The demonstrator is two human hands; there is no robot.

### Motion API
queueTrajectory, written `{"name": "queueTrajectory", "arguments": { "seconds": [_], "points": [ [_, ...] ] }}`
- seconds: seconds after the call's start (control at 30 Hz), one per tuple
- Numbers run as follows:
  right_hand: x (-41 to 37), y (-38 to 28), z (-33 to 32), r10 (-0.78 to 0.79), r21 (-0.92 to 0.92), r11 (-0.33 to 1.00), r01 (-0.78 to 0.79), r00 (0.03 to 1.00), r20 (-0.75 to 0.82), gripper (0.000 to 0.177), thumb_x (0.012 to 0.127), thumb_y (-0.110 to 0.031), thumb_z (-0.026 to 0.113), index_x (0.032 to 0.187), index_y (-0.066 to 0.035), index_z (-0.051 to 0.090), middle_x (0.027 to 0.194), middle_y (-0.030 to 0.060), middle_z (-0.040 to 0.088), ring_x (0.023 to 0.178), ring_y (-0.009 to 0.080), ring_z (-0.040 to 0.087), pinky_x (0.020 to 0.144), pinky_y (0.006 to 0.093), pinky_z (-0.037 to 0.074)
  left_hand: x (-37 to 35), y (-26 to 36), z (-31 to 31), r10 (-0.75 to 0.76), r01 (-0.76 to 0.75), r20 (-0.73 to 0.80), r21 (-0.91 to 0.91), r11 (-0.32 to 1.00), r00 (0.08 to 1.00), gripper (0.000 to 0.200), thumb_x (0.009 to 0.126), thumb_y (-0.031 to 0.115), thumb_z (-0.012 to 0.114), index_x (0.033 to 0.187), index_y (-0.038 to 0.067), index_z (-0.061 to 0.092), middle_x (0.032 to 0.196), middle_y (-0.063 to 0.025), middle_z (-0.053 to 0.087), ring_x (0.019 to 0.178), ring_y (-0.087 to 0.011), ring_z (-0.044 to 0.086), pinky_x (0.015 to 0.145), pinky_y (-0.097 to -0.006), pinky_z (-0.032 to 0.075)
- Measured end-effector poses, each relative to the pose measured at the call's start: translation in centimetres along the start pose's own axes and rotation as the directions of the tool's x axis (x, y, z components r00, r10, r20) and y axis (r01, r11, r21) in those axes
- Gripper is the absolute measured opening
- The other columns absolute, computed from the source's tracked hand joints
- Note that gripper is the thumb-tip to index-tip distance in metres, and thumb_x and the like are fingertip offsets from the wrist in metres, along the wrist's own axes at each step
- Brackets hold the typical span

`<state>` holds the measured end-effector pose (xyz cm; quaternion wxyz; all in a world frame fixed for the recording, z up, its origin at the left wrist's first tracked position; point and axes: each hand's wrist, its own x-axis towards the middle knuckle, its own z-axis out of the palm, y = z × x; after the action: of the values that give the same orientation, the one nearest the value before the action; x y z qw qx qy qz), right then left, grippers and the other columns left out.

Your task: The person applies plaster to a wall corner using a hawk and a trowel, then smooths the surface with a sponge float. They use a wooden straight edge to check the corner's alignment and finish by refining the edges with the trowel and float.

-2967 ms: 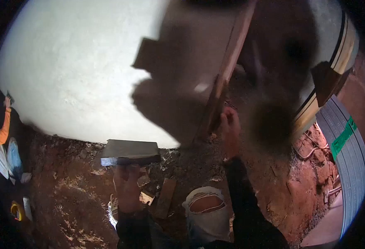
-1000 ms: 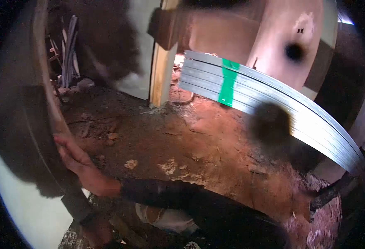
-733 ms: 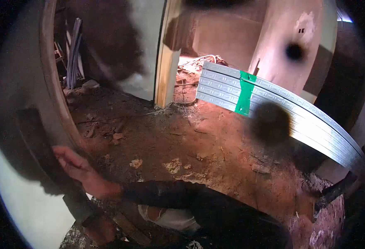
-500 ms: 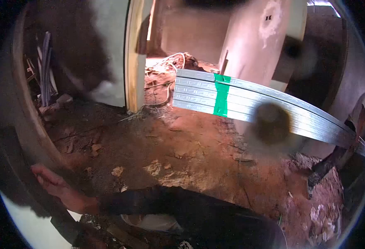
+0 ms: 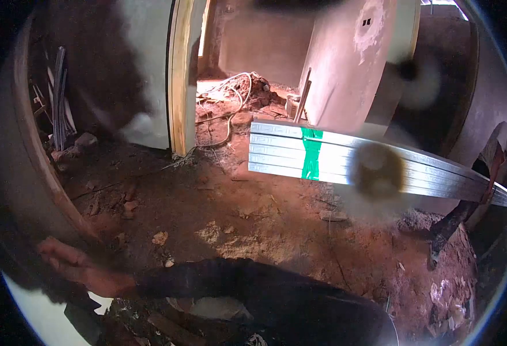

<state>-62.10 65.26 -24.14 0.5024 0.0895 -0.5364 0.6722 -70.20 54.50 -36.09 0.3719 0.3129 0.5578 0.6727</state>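
My left hand (image 5: 83,268) is stretched out at the lower left, beyond a dark sleeve (image 5: 253,294) that crosses the bottom of the view. Its fingers look loosely extended and slightly apart, with nothing visible in them. Deep shadow blurs the area near the fingertips. My right hand is out of view. Across the right half runs a bundle of silvery metal profiles (image 5: 276,158), bound with green tape (image 5: 311,154). Another person's arm (image 5: 491,173) is at the bundle's far right part, partly dark and hard to make out.
Reddish dirt floor (image 5: 259,202) with stones and rubble lies ahead. A doorway frame (image 5: 181,81) opens onto a heap of soil (image 5: 258,89) with a pale hose (image 5: 228,130). Thin strips (image 5: 59,104) lean against the left wall. A dark smudge covers part of the bundle.
The near end of the metal bundle has dropped and shifted slightly right. My left hand has tilted a little lower, its fingers looking less curled. The view has shifted slightly.
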Motion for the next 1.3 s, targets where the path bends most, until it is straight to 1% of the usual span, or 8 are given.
{"name": "queueTrajectory", "arguments": {
  "seconds": [0.2,0.5,0.73,0.9,1.0,1.1,1.17,1.3],
  "points": [
    [-0.1,1.5,-0.7,-0.246,-0.513,0.789,0.339,0.938,0.242,0.029,0.103,-0.032,0.047,0.120,-0.010,0.052,0.100,0.0067,0.057,0.083,0.0161,0.056,0.078,0.0327,0.049,-0.2,0.1,-0.9,0.013,-0.013,-0.025,-0.004,1.000,1.000,0.037,0.093,0.024,0.061,0.120,-0.001,0.058,0.117,-0.0155,0.063,0.104,-0.0256,0.058,0.090,-0.0409,0.049],
    [-2.7,3.9,1.0,0.388,-0.558,0.740,-0.376,0.916,-0.103,0.030,0.093,-0.023,0.064,0.117,-0.007,0.059,0.112,0.0105,0.064,0.100,0.0190,0.063,0.089,0.0371,0.050,-1.8,0.5,-5.5,0.115,-0.125,-0.197,-0.038,0.991,0.974,0.036,0.092,0.024,0.062,0.119,-0.001,0.059,0.115,-0.0153,0.063,0.103,-0.0250,0.058,0.089,-0.0409,0.048],
    [-6.2,5.3,3.4,0.340,-0.787,0.617,0.013,0.897,0.282,0.065,0.079,-0.027,0.077,0.130,0.002,0.048,0.122,0.0185,0.059,0.115,0.0288,0.058,0.099,0.0401,0.046,-4.3,1.6,-7.0,0.192,-0.231,-0.302,-0.099,0.968,0.934,0.035,0.091,0.023,0.063,0.118,-0.001,0.060,0.114,-0.0152,0.064,0.102,-0.0245,0.058,0.089,-0.0409,0.048],
    [-5.5,5.9,2.3,0.733,-0.755,0.464,-0.463,0.679,0.034,0.064,0.082,-0.027,0.075,0.130,0.004,0.048,0.126,0.0205,0.057,0.115,0.0308,0.058,0.098,0.0429,0.047,-3.2,-2.6,-6.9,0.338,-0.338,-0.382,0.069,0.939,0.860,0.035,0.092,0.022,0.061,0.119,-0.001,0.060,0.113,-0.0143,0.064,0.103,-0.0255,0.058,0.089,-0.0410,0.047],
    [-7.6,11.5,-1.8,0.702,-0.512,0.640,-0.573,0.707,0.087,0.062,0.085,-0.022,0.072,0.135,0.003,0.046,0.128,0.0179,0.058,0.112,0.0277,0.059,0.097,0.0418,0.049,-3.0,-10.6,-9.5,0.771,-0.239,0.072,0.965,0.106,0.633,0.031,0.095,0.019,0.055,0.120,0.000,0.059,0.113,-0.0126,0.063,0.104,-0.0272,0.059,0.091,-0.0406,0.046],
    [-7.2,11.7,-1.7,0.672,-0.255,0.728,-0.636,0.735,0.086,0.061,0.085,-0.022,0.072,0.136,0.002,0.047,0.127,0.0148,0.059,0.113,0.0237,0.058,0.097,0.0406,0.048,-3.8,-2.0,-6.5,0.025,0.094,-0.502,0.209,0.973,0.864,0.034,0.092,0.015,0.058,0.123,0.002,0.057,0.120,-0.0140,0.060,0.109,-0.0308,0.058,0.093,-0.0426,0.045],
    [-8.1,14.9,-4.4,0.653,0.044,0.754,-0.656,0.755,0.064,0.060,0.085,-0.018,0.072,0.136,0.000,0.047,0.127,0.0113,0.058,0.114,0.0215,0.057,0.099,0.0402,0.047,-2.1,-8.3,-8.5,0.686,-0.187,-0.166,0.893,0.409,0.708,0.039,0.090,0.012,0.060,0.127,0.002,0.055,0.120,-0.0140,0.059,0.109,-0.0313,0.057,0.091,-0.0430,0.046],
    [-6.2,11.8,-1.2,0.645,0.293,0.681,-0.671,0.739,0.193,0.058,0.084,-0.012,0.072,0.135,-0.001,0.047,0.127,0.0088,0.057,0.116,0.0198,0.056,0.100,0.0392,0.046,-1.9,-6.2,-8.0,0.816,-0.068,0.109,0.994,-0.086,0.568,0.043,0.089,0.009,0.063,0.131,0.001,0.053,0.116,-0.0146,0.059,0.106,-0.0305,0.057,0.088,-0.0443,0.047]
  ]
}}
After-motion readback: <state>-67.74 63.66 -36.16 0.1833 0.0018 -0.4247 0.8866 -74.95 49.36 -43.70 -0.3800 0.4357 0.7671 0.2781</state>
